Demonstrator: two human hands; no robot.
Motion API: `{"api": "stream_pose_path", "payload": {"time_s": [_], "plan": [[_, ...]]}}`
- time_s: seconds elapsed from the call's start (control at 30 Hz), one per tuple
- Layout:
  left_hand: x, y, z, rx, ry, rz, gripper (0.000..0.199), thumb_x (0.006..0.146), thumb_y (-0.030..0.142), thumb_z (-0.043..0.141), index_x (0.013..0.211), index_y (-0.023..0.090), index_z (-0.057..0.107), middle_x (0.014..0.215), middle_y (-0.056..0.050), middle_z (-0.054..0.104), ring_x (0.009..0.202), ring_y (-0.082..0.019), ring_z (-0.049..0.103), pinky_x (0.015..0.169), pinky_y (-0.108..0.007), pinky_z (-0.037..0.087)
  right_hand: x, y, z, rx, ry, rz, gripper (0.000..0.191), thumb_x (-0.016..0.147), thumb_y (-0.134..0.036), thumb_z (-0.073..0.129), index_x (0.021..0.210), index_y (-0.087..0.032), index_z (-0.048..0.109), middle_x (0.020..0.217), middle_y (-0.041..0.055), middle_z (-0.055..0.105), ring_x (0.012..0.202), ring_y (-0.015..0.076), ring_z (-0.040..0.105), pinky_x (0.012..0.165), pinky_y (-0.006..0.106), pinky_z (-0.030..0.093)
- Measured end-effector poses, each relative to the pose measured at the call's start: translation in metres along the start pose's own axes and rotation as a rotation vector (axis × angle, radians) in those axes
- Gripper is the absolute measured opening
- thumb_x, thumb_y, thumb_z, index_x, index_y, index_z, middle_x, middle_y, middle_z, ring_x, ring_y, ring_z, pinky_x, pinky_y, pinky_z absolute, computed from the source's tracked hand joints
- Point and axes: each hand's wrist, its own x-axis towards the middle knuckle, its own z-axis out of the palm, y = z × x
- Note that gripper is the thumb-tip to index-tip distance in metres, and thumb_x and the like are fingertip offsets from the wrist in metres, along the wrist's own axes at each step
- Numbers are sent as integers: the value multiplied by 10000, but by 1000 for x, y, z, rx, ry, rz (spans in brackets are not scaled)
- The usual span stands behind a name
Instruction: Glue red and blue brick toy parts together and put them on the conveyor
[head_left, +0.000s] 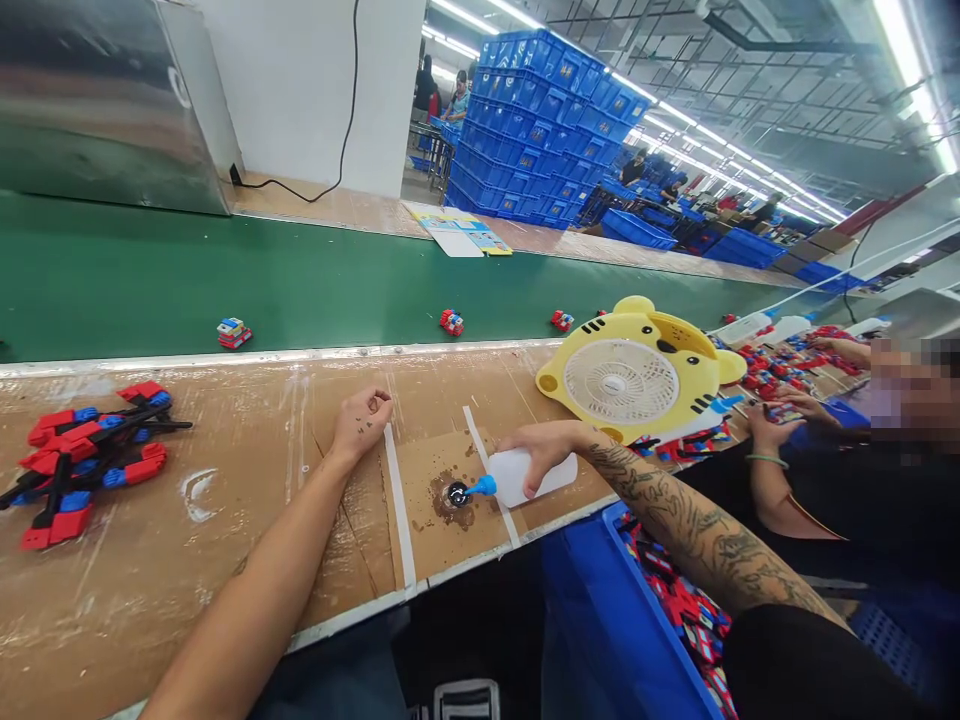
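Observation:
My right hand (pixel 534 455) is wrapped round a white squeeze bottle (pixel 551 480), which lies tilted low over the table. Its blue nozzle (pixel 481 486) points left, with the tip at a small round black cup (pixel 457 494). Wet spots surround the cup on a cardboard sheet (pixel 427 460) edged with white tape strips. To the left of the sheet, my left hand (pixel 363 422) rests on the table with its fingers curled in a loose fist; I see nothing in it. Red, blue and black toy parts (pixel 82 455) lie in a pile farther left.
A yellow animal-faced fan (pixel 637 372) stands beyond my right hand. Behind the table runs a green conveyor belt (pixel 322 290) carrying small block pieces (pixel 234 333). A blue bin (pixel 592 600) of toy parts sits below the table edge. A co-worker's hand (pixel 772 425) is at right.

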Motion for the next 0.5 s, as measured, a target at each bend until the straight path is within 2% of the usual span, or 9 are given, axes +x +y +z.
{"api": "stream_pose_path", "payload": {"time_s": [0.33, 0.5], "plan": [[-1, 2, -3, -3, -25, -12, 125, 764, 301, 555, 733, 199, 622, 516, 56, 437, 518, -130, 436, 560, -253, 352, -4, -3, -10, -14, -28, 4, 577, 578, -558, 824, 998, -181, 706, 850, 1, 714, 726, 184, 623, 606, 241, 398], [-1, 1, -1, -9, -21, -11, 122, 762, 303, 562, 731, 201, 621, 510, 60, 426, 511, -129, 425, 557, -256, 349, -5, -4, -14, -45, -35, 6, 591, 549, -564, 840, 986, -188, 710, 844, -5, 718, 725, 191, 631, 626, 255, 410]]}}
